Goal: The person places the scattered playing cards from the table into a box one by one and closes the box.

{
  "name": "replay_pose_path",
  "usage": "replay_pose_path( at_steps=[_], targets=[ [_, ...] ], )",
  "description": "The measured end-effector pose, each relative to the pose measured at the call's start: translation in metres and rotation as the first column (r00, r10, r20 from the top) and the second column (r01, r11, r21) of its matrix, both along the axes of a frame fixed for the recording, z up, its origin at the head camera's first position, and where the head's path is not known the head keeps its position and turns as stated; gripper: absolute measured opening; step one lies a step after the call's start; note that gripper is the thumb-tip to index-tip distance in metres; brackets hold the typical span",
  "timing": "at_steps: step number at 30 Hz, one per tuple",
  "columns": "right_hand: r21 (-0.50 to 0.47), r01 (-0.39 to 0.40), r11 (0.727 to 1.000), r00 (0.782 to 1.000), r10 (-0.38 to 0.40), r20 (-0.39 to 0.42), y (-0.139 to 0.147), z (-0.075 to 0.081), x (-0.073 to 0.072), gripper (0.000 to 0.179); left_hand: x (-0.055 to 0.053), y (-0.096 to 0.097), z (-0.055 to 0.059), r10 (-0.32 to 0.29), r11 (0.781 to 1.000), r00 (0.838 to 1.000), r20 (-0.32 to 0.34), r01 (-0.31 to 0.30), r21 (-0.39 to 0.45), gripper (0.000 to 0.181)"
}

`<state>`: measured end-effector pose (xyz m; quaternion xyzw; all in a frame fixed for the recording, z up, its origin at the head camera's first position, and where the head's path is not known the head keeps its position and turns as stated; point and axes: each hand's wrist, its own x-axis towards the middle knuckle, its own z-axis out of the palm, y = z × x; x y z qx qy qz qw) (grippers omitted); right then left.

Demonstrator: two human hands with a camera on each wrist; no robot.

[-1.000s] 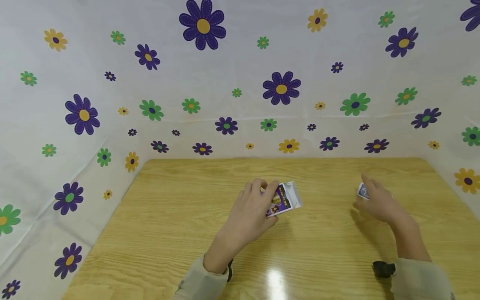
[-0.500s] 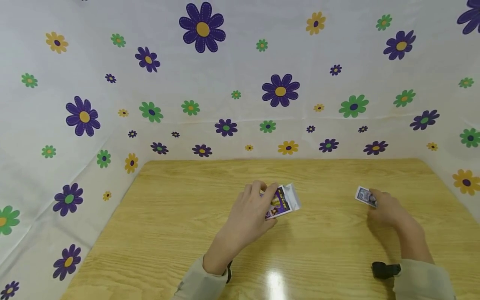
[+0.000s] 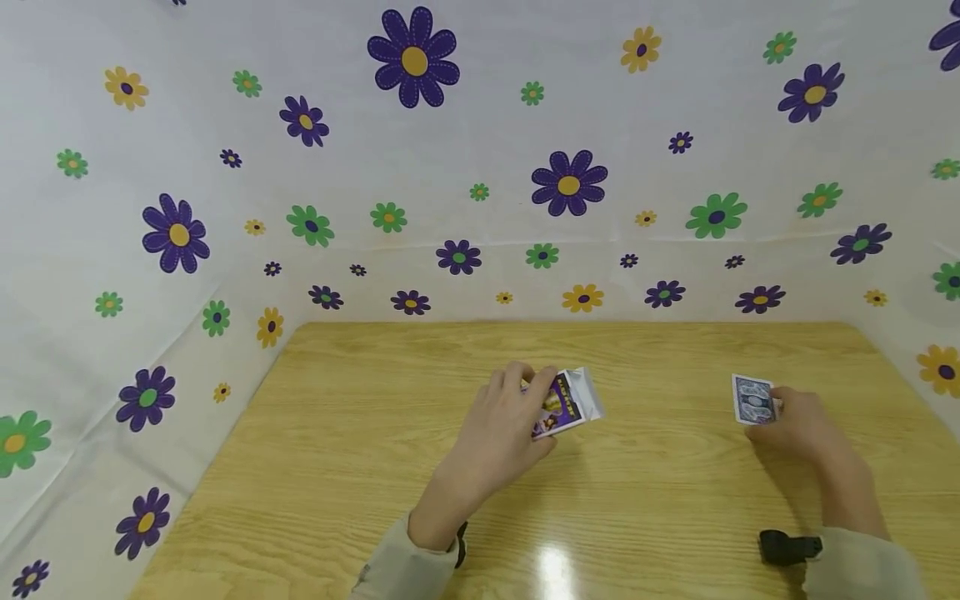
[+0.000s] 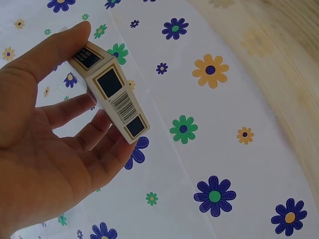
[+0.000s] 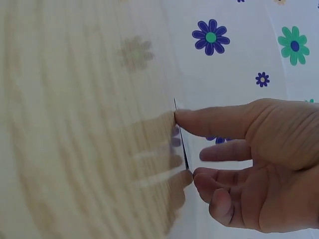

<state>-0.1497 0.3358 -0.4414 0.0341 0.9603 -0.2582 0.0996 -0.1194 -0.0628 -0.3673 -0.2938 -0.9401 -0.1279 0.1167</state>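
My left hand [image 3: 498,425] grips a purple card box [image 3: 555,406] between thumb and fingers, above the middle of the table. Its white end flap stands open toward the right. In the left wrist view the barcode side of the box [image 4: 119,97] faces the camera. Over on the right, my right hand [image 3: 798,425] holds a playing card [image 3: 752,400] with its blue patterned back up. The right wrist view shows that card [image 5: 182,142] edge-on as a thin dark line at the table surface, between the thumb and the fingertips.
The wooden table [image 3: 360,392] has a bright light reflection near its front. A white cloth with purple, green and yellow flowers [image 3: 480,108] hangs along the back and both sides. Black wrist straps [image 3: 787,547] sit by the sleeves.
My right hand has moved to the right with the playing card, and more of the card's back has come into view. The left hand and the box have stayed nearly still.
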Motion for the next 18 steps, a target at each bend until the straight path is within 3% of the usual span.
replay_pose_path(
  at_steps=[7,14,18],
  targets=[
    [0.018,-0.018,1.0,0.999,0.017,0.051,0.0014,0.003,0.0025,0.081,-0.0005,-0.0011,0.0009,0.001,1.0,1.0,0.004,-0.001,0.002,0.079],
    [-0.001,-0.064,0.998,0.998,0.064,0.028,-0.0023,0.0015,-0.0017,0.06,-0.0018,-0.0009,0.001,0.003,1.0,1.0,0.002,-0.003,0.002,0.078],
    [0.013,-0.104,0.994,0.994,0.105,-0.035,-0.0044,0.0007,-0.0053,0.037,-0.0016,-0.0013,0.0008,0.004,1.0,1.0,0.012,-0.004,0.0,0.078]
  ],
)
